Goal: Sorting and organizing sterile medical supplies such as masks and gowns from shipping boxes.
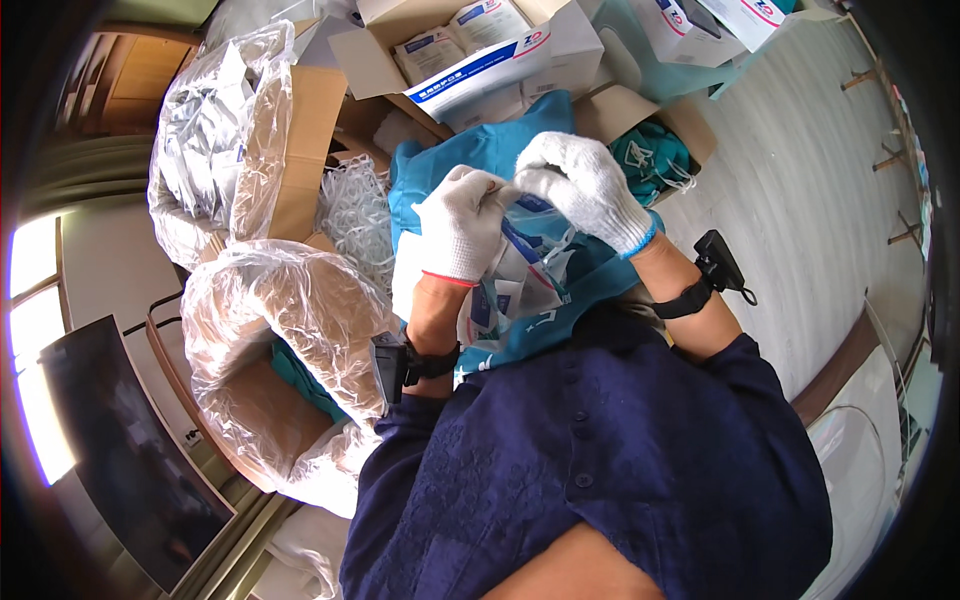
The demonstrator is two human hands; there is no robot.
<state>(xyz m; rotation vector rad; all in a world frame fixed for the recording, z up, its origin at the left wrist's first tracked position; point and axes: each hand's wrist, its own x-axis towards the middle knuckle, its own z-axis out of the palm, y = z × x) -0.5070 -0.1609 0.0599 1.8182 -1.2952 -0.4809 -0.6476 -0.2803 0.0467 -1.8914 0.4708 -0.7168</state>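
White knitted gloves cover both my hands. My left hand [462, 222], with a red cuff edge, is closed in a pinch at the top of a clear plastic bag [545, 290]. Close beside it, my right hand [582, 188], with a blue cuff edge, pinches the bag's top from the other side. Blue-and-white packets show through the clear plastic, but what they contain cannot be made out. Underneath lies a teal fabric bag [425, 175], spread in front of my lap. The fingertips nearly meet, and the gloves partly hide the bag's edge.
White-and-blue cartons [480, 75] holding packets stand at the far side. Left are a plastic-lined box of silvery-white packets [205, 150], white strips [355, 210] and another lined carton [255, 400]. Teal items with white cords [650, 160] fill a box at right.
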